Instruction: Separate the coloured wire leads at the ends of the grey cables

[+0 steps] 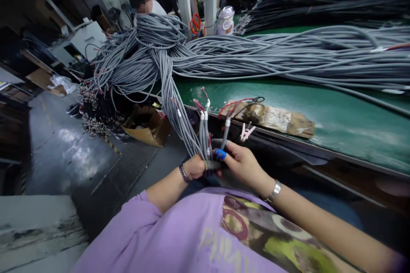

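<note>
Close to my body, my left hand (194, 167) is closed round the lower part of a bundle of grey cables (184, 132). Several cable ends stand up from it, with white bands and thin red wires bared at the tips. Just to the right, my right hand (241, 162) pinches a single grey cable (225, 133) between thumb and fingers. A white band and red wires show at this cable's top. Blue tape wraps the right thumb. The left fingertips are hidden behind the cables.
Long grey cables (256, 57) lie heaped along the green table (346, 123). At its near edge are a taped wooden board (282, 120) and a pink clip (246, 131). A cardboard box (150, 130) stands on the floor. Behind the heap sits another person (158, 7).
</note>
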`<state>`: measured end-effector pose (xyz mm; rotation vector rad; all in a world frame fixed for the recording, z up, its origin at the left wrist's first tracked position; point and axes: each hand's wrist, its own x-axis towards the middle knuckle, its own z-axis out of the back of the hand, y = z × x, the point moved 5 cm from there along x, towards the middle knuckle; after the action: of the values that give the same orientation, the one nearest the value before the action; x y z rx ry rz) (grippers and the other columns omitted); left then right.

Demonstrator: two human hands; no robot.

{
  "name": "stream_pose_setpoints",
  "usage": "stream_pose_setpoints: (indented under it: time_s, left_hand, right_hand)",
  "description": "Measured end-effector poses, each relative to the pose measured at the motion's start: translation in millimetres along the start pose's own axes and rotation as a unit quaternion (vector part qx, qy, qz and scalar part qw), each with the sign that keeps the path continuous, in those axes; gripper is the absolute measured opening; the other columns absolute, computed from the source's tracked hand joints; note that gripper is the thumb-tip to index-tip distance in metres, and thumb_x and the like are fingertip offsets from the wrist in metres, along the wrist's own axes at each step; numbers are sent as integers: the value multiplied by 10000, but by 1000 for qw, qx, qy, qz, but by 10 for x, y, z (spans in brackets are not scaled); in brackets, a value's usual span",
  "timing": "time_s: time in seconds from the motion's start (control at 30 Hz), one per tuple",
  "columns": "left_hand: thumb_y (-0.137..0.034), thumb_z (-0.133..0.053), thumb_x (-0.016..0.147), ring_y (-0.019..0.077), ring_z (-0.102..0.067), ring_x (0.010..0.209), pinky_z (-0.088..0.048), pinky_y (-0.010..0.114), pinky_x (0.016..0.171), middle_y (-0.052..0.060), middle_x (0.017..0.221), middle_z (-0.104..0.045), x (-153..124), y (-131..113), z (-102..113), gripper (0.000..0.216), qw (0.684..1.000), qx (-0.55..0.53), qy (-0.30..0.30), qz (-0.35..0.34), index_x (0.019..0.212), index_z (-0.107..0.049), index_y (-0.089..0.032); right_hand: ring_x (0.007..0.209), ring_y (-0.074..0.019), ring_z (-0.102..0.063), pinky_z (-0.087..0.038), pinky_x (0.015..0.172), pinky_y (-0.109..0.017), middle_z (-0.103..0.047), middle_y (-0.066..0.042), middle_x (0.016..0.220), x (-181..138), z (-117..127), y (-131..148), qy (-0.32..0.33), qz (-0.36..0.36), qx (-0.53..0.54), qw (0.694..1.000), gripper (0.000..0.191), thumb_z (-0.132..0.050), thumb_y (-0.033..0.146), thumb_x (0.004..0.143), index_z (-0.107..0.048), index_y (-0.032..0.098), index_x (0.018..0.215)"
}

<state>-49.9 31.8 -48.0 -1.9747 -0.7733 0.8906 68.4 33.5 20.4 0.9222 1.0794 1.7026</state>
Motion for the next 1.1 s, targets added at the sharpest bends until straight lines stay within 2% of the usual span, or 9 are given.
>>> stream_pose_setpoints:
  time_s: [0.2,0.33,0.43,0.53,0.6,0.67,0.77,0.9,1.1]
  left_hand:
    - [-388,-831,615,197,-675,730,-512,335,778,72,772,-716,-141,-94,195,352,986,-105,-94,-91,810,-714,-119]
    - [-423,-608,834,232,-694,811,-502,371,828,113,821,-730,-283,-159,413,340,976,-171,-119,-71,796,-714,-102]
    - [-444,-516,888,242,-689,893,-490,349,852,159,949,-728,-346,-204,442,419,977,-181,-100,-57,873,-716,-77]
    - [-481,-589,839,254,-676,948,-483,349,882,182,1029,-709,-329,-170,282,443,986,-161,-36,-35,948,-699,-66]
    - [-481,-710,741,254,-681,906,-502,356,850,147,936,-722,-287,-139,175,409,988,-145,-24,-47,870,-687,-94]
    - [-462,-801,639,243,-685,836,-524,352,791,95,806,-713,-235,-127,116,394,988,-128,-45,-70,773,-657,-120]
    - [-490,-785,653,198,-668,705,-530,318,688,44,664,-656,-169,-130,103,405,984,-120,-109,-74,705,-609,-129]
    - [-481,-774,670,134,-612,586,-506,271,613,2,633,-620,-136,-158,98,392,966,-139,-180,-119,709,-583,-141]
    - [-422,-824,596,169,-627,720,-490,277,662,13,699,-663,-160,19,15,377,969,-64,-202,-124,786,-647,-149]
  right_hand:
    - [757,-196,-656,-516,687,-302,-696,-60,847,-140,26,64,-38,69,-33,996,245,-468,350,922,-622,191,1028]
    - [674,-176,-620,-503,641,-294,-668,-45,791,-199,62,50,-34,93,-65,993,233,-460,342,928,-617,193,1014]
    - [627,-164,-597,-496,609,-287,-646,-35,756,-170,69,63,-37,92,-61,993,220,-452,342,930,-606,195,985]
    - [627,-174,-604,-492,588,-291,-638,-39,727,-75,32,125,-49,85,-66,993,203,-458,339,918,-601,196,916]
    - [603,-176,-601,-486,560,-288,-639,-32,707,2,-13,179,-48,71,-60,995,195,-488,346,902,-610,204,956]
    - [585,-171,-601,-490,552,-288,-659,-30,744,54,-52,221,-45,53,-42,997,241,-524,345,882,-609,217,1068]
    - [620,-169,-621,-522,600,-308,-681,-58,927,38,-54,228,-67,40,-4,997,382,-553,313,857,-543,218,1226]
    - [779,-198,-634,-539,715,-341,-630,-97,1031,-103,14,213,-127,87,-20,988,301,-553,290,856,-556,207,1145]
    - [863,-243,-637,-511,781,-379,-674,-96,969,-68,-57,266,-49,93,-154,982,288,-532,266,846,-608,191,1114]
